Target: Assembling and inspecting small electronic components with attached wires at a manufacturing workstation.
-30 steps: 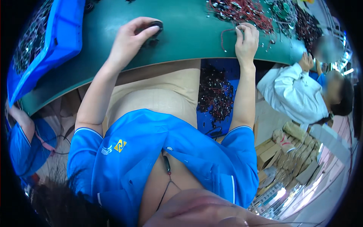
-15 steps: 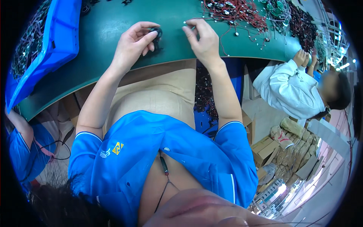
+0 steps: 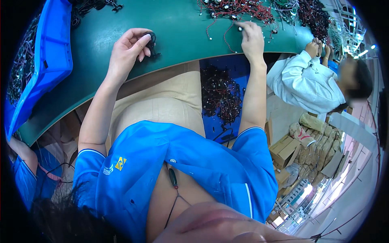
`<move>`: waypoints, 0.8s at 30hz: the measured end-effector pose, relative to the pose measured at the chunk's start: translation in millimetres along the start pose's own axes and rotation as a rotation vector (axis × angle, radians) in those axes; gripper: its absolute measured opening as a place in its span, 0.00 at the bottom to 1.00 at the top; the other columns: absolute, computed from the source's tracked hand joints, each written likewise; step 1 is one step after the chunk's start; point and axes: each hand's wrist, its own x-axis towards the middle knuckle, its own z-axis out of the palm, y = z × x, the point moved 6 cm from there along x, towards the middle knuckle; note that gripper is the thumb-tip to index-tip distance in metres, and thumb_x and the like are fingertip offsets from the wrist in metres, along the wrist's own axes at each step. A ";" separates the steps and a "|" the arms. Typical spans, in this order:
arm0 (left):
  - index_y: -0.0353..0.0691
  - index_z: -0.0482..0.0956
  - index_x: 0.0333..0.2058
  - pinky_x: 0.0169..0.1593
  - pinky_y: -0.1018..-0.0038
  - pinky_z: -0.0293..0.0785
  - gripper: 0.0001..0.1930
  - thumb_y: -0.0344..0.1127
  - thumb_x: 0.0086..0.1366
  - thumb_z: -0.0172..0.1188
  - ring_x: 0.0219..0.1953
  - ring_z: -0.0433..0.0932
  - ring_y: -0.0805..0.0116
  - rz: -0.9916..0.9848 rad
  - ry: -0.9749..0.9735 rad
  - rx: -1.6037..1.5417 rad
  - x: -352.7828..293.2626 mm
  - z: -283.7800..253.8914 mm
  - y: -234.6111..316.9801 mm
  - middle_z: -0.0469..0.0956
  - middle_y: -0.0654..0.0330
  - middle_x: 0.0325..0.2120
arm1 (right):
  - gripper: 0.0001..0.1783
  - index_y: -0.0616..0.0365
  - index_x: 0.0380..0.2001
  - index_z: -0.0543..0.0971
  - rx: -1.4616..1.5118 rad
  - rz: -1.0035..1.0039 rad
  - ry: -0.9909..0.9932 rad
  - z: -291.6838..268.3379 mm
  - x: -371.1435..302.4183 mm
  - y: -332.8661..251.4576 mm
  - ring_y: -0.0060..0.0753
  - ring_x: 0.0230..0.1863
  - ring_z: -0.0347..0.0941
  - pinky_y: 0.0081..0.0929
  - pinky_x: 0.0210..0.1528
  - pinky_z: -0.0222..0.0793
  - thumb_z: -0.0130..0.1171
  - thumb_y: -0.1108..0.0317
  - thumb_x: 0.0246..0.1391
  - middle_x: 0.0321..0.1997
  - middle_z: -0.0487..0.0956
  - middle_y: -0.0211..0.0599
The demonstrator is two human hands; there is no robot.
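My left hand (image 3: 129, 47) is closed over the green table, thumb against fingers, on a coiled black cable (image 3: 152, 43). Loose black ends hang from it beside the fingertips. Farther right, my right hand (image 3: 253, 41) is at the near edge of a pile of red twisted wires (image 3: 243, 10) with small white and black ends. Its thumb and forefinger close on a small white end (image 3: 240, 28), which seems to belong to a red wire; the grip is partly hidden. Another red strand (image 3: 225, 38) trails on the table just left of that hand.
At the left stands a blue bin (image 3: 54, 52) of dark and green wires. Black parts (image 3: 97, 5) lie at the far left; more wire bundles (image 3: 316, 18) at the far right. Below the table edge is a blue container (image 3: 206, 67) of dark wired parts. A grey-sleeved person (image 3: 304, 81) sits right.
My right hand has moved right, away from my left hand, to the red wire pile. My left hand keeps the black cable. The view has shifted slightly, showing more of the lower blue container.
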 end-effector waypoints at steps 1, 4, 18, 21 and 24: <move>0.34 0.75 0.46 0.25 0.88 0.66 0.11 0.29 0.66 0.55 0.22 0.72 0.80 -0.005 -0.003 -0.005 0.1 -0.1 -0.9 0.76 0.61 0.26 | 0.08 0.55 0.37 0.77 0.018 -0.065 -0.082 5.9 -1.3 1.9 0.36 0.40 0.71 0.28 0.40 0.68 0.58 0.71 0.52 0.40 0.76 0.33; 0.33 0.75 0.46 0.25 0.87 0.67 0.11 0.28 0.66 0.55 0.23 0.72 0.80 -0.014 -0.013 -0.013 -1.1 2.5 2.1 0.76 0.61 0.26 | 0.09 0.56 0.38 0.77 0.104 0.033 -0.169 11.7 0.6 11.2 0.35 0.44 0.69 0.27 0.45 0.67 0.58 0.72 0.52 0.43 0.75 0.32; 0.33 0.75 0.46 0.32 0.84 0.72 0.10 0.24 0.67 0.51 0.26 0.73 0.78 0.038 -0.055 -0.070 -0.9 10.8 -0.4 0.76 0.60 0.27 | 0.10 0.58 0.42 0.77 0.480 -0.178 0.017 5.0 14.7 -120.3 0.30 0.43 0.71 0.26 0.49 0.65 0.56 0.71 0.57 0.44 0.77 0.33; 0.35 0.75 0.47 0.35 0.84 0.73 0.11 0.24 0.67 0.50 0.28 0.74 0.78 0.066 -0.097 -0.108 -2.9 13.6 1.9 0.76 0.60 0.28 | 0.08 0.58 0.42 0.76 0.808 0.086 -0.137 18.5 11.3 -148.8 0.27 0.41 0.71 0.22 0.45 0.65 0.54 0.72 0.59 0.45 0.76 0.35; 0.36 0.76 0.48 0.36 0.84 0.73 0.12 0.24 0.67 0.50 0.29 0.74 0.78 0.098 -0.097 -0.145 -4.8 11.0 2.0 0.76 0.60 0.29 | 0.07 0.60 0.41 0.76 0.862 0.021 -0.166 30.6 12.5 -184.7 0.23 0.34 0.70 0.18 0.39 0.66 0.53 0.72 0.60 0.38 0.77 0.34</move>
